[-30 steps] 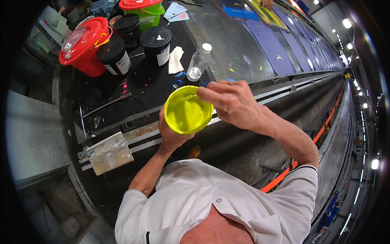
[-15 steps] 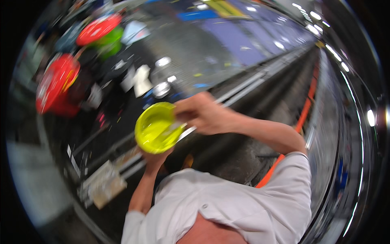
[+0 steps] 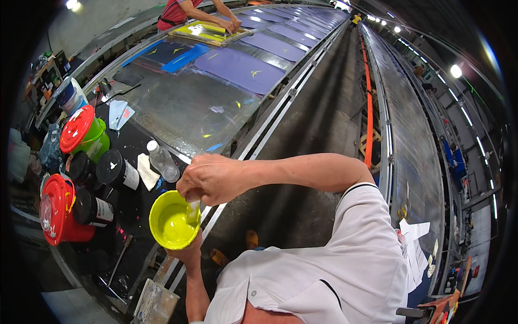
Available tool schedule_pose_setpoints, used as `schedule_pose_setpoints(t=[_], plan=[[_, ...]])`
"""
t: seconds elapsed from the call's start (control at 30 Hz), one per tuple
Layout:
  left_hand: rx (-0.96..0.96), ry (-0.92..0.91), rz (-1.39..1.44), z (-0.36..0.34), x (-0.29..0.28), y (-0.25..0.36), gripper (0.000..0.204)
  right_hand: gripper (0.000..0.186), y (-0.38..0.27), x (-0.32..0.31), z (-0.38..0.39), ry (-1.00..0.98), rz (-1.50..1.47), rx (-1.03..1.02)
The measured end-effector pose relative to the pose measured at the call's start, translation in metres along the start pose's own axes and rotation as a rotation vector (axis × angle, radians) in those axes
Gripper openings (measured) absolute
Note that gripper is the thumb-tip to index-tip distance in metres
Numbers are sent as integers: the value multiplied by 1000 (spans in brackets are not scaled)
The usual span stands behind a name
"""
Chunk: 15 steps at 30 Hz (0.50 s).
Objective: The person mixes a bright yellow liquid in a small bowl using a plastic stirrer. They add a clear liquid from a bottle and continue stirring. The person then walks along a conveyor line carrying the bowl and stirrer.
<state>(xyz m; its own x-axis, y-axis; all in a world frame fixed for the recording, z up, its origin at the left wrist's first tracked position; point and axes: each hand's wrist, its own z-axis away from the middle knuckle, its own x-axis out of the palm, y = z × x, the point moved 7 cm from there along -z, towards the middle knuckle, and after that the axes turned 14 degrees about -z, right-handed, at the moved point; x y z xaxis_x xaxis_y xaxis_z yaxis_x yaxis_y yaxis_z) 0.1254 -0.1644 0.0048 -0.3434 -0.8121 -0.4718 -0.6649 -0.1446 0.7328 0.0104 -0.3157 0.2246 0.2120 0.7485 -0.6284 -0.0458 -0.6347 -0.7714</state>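
My left hand holds a yellow tub from below, its fingers mostly hidden behind the tub. Bright yellow ink or paint lies in the tub and coats its inner wall. Over the rim, my right hand is closed on a flat, pale stirring stick. The stick's lower end reaches into the yellow paint. Just beyond the tub stand a clear bottle with a white cap and a cream cloth.
Black jars, a red-lidded green bucket and a red bucket crowd the left. Purple panels line the long table. A person in red works at a yellow screen frame. Metal rails edge the aisle.
The view has swung and become sharp, bringing the other person into sight. Both my hands, with tub and stick, now appear farther left and lower. The grips look unchanged.
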Motion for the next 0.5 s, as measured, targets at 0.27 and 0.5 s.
schedule_pose_setpoints(t=[0.27,0.5], plan=[[29,42,40,1,-6,23,75,11,-2,25,4,202,157,-274],[60,50,-50,-7,-7,34,75,15,-10,-3,-3,17,332,-68]])
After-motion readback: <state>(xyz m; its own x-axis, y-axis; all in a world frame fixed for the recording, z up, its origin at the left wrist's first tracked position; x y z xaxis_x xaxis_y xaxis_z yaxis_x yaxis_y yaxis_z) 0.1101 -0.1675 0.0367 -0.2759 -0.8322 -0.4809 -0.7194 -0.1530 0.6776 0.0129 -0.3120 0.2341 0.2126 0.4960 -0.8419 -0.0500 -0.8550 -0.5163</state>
